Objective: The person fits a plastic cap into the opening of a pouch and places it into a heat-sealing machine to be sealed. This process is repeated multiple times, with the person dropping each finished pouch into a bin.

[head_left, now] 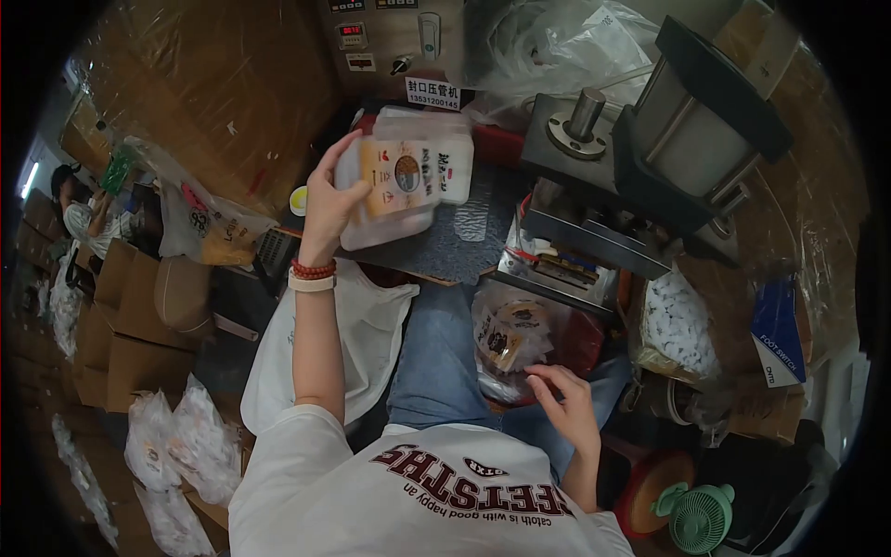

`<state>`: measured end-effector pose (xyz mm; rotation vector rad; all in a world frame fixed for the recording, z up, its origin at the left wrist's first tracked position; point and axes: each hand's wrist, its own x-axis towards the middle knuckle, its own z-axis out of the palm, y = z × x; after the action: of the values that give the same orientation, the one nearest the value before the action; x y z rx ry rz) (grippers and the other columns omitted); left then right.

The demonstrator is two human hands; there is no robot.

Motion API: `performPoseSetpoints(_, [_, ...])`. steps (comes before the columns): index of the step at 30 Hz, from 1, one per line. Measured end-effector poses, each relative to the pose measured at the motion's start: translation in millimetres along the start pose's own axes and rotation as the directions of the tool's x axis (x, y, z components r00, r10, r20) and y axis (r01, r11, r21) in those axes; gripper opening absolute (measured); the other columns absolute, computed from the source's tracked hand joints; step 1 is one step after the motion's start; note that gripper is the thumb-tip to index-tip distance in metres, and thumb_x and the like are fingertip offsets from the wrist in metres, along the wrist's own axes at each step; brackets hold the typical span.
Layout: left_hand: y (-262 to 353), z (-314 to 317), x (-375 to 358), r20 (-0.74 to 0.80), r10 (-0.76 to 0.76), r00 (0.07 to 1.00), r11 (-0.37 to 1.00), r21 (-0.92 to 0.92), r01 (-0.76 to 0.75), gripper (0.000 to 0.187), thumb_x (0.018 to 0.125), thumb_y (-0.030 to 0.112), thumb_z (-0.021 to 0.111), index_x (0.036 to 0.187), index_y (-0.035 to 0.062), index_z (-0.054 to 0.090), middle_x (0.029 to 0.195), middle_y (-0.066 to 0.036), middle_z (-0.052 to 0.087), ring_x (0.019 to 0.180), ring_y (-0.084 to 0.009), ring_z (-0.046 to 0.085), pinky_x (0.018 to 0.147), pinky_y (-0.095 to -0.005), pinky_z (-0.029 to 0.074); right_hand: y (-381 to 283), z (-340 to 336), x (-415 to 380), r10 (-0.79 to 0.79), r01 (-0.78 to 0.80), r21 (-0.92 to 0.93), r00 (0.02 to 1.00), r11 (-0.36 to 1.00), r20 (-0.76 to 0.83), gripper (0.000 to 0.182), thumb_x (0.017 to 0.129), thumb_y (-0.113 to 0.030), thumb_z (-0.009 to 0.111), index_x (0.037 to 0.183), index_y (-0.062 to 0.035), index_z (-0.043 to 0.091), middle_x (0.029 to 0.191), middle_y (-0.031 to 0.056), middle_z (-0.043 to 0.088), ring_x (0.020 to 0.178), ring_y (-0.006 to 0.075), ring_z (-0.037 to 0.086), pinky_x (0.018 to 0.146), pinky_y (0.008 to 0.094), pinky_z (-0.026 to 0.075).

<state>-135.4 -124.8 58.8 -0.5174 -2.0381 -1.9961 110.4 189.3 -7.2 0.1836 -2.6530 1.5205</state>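
My left hand is closed on a flat printed plastic pouch with an orange and white front and a round food picture. More pale translucent pouches lie behind and under it on the dark worktop. Low by my right thigh, my right hand has its fingers apart and holds nothing that I can see. Its fingertips are close to a heap of clear printed pouches, which lies in a red container.
A press machine stands over the worktop's right side, with a control panel behind. A bag of white small parts, a blue box and a green fan are at right. Cartons and another person are at left.
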Motion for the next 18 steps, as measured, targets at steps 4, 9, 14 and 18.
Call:
performPoseSetpoints(4, [-45,-9,25,-0.023,0.189,0.982,0.975,-0.114,-0.190,0.063,0.070,0.001,0.060,0.132,0.0023,0.048,0.128,-0.007,0.053,0.114,-0.0172,0.054,0.101,-0.0308,0.041,-13,40,31,-0.242,0.226,0.108,0.953,0.968,0.181,0.015,0.087,-0.010,0.063,0.099,-0.0015,0.065,0.084,0.0130,0.065,0.080,0.0292,0.063,0.072,0.0358,0.049])
performPoseSetpoints(9, [-115,-8,31,0.040,0.098,0.994,0.969,0.222,-0.104,0.061,0.067,0.002,0.061,0.127,0.0035,0.049,0.129,-0.012,0.053,0.120,-0.0224,0.050,0.102,-0.0307,0.037,-15,74,88,-0.299,0.283,0.099,0.927,0.954,0.226,0.020,0.087,-0.010,0.063,0.106,-0.0015,0.063,0.096,0.0126,0.062,0.093,0.0290,0.060,0.084,0.0347,0.047])
performPoseSetpoints(14, [-102,3,35,-0.058,0.278,0.959,0.795,0.575,-0.195,0.059,0.071,0.008,0.062,0.128,0.0063,0.049,0.137,-0.016,0.045,0.131,-0.0320,0.040,0.107,-0.0419,0.033,7,112,175,-0.279,0.256,-0.134,0.941,0.957,-0.190,0.038,0.086,-0.011,0.062,0.122,-0.0024,0.053,0.129,0.0201,0.044,0.118,0.0379,0.045,0.099,0.0412,0.039])
performPoseSetpoints(18, [-83,40,43,0.101,0.443,0.891,0.357,0.891,-0.279,0.055,0.083,0.024,0.059,0.134,0.0080,0.046,0.145,-0.014,0.037,0.140,-0.0344,0.025,0.110,-0.0597,0.017,19,140,214,-0.233,0.165,-0.254,0.936,0.953,-0.265,0.040,0.085,-0.009,0.062,0.123,-0.0005,0.051,0.131,0.0217,0.041,0.119,0.0396,0.044,0.100,0.0426,0.038])
